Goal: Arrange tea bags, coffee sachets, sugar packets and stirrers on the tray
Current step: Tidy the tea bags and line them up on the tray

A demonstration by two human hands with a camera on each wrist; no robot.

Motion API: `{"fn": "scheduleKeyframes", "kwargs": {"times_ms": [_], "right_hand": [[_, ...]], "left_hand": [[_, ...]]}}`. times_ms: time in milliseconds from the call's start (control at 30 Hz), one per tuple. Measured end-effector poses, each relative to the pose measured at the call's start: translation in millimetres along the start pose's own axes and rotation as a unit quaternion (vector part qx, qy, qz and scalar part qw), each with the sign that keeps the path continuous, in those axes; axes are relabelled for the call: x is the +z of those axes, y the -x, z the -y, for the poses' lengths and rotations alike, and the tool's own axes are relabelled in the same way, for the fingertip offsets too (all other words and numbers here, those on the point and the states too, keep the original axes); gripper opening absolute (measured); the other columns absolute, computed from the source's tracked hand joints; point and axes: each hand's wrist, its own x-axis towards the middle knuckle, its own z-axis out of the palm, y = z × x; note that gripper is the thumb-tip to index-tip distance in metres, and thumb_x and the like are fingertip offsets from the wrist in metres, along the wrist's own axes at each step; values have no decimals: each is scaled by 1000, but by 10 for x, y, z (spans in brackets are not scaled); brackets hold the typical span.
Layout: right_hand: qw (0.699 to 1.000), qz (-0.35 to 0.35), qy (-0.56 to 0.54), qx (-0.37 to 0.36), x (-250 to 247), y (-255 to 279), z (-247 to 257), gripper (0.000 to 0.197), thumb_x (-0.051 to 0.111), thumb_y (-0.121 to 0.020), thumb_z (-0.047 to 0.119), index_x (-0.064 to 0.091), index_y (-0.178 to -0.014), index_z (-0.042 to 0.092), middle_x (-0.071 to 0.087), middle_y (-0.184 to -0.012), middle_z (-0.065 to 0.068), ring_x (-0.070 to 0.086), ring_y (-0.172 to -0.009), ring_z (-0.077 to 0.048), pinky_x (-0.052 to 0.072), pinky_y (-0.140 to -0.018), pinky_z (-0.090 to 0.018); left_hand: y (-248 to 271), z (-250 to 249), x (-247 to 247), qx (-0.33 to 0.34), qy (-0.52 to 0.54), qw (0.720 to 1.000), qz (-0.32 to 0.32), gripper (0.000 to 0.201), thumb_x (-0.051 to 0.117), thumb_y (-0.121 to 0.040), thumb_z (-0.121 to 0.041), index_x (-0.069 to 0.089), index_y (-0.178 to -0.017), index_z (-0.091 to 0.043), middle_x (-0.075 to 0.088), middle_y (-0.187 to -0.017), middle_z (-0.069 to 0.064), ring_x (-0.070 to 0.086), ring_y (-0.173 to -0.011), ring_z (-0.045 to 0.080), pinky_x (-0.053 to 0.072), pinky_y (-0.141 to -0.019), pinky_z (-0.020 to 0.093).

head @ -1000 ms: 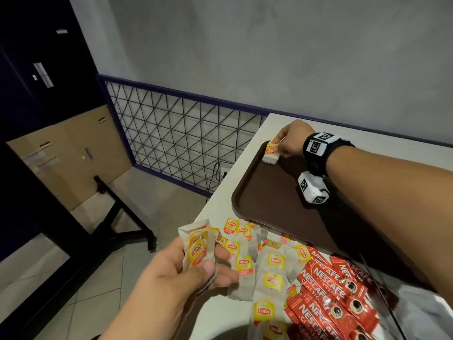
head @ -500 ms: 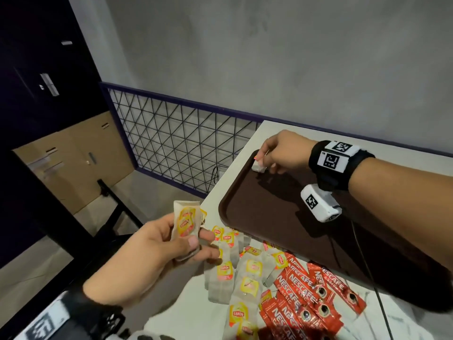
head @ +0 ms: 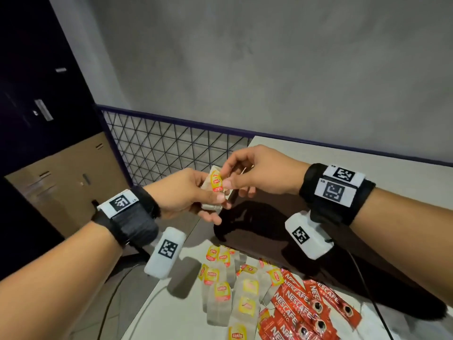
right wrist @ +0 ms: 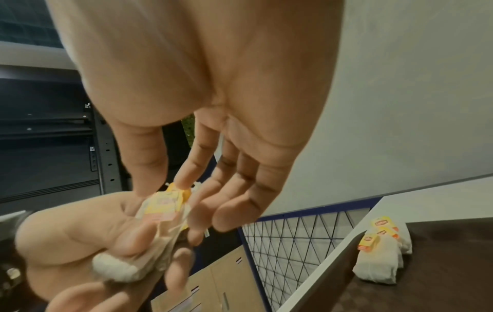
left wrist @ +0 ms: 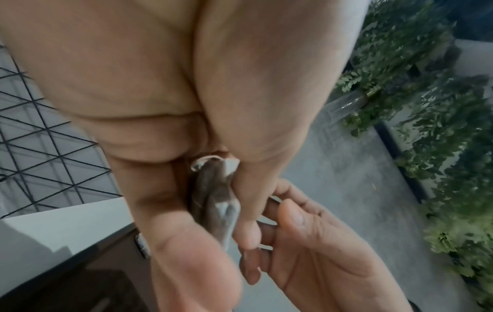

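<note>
Count of items in view:

- One dark brown plastic tray [head: 269, 217].
- Three paper tea bags with yellow tags on the tray [right wrist: 379, 253].
- About ten loose tea bags on the white worktop [head: 225, 288].
- At least five red coffee sachets [head: 308, 307].
- A small bundle of tea bags in hand [head: 213, 190], number not discernible.

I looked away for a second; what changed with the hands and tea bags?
The right hand left the tray's far corner, letting go of its tea bag, came back and now pinches the top bag of the left hand's bundle. The left hand rose, still holding it. Table pile unchanged.

Matt brown plastic tray [head: 277, 217] is lying beside porous paper tea bags [head: 221, 300] and glossy red foil sachets [head: 306, 312].
</note>
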Motion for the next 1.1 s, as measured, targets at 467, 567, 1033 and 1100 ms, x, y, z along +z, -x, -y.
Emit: {"fn": "scheduleKeyframes", "kwargs": {"times_ms": [467, 567, 1033, 1100], "right_hand": [[991, -136, -14, 12, 78, 262, -297, 6, 78, -92, 17, 76, -96, 13, 76, -96, -15, 65, -68, -16, 57, -67, -34], [992, -126, -21, 16, 115, 273, -309, 5, 77, -92, 15, 75, -96, 12, 75, -91, -13, 65, -71, -16, 57, -69, -36], [992, -98, -68, 46, 165, 272, -426, 27, 78, -88, 1, 68, -113, 5, 74, -85, -18, 72, -66, -12, 62, -66, -29], [989, -110, -79, 52, 153, 276, -451, 28, 78, -87, 0, 68, -113, 4, 73, -88, -24, 72, -69, -19, 64, -68, -33]], "left_hand": [[-334, 388, 529, 113, 88, 989, -23, 34, 79, -80, -17, 68, -107, 1, 74, -99, 21, 69, -69, 20, 56, -60, 21], [-304, 442, 581, 120, 97, 988, -34, 31, 78, -81, -18, 68, -104, 0, 73, -89, 16, 67, -63, 17, 54, -56, 18], [-365, 603, 651, 102, 168, 978, -71, 17, 75, -88, -15, 68, -100, -5, 72, -81, 12, 64, -56, 14, 52, -49, 16], [-365, 593, 672, 98, 213, 969, -73, 21, 70, -93, -19, 69, -105, -2, 73, -88, 16, 69, -62, 17, 55, -51, 17]]}}
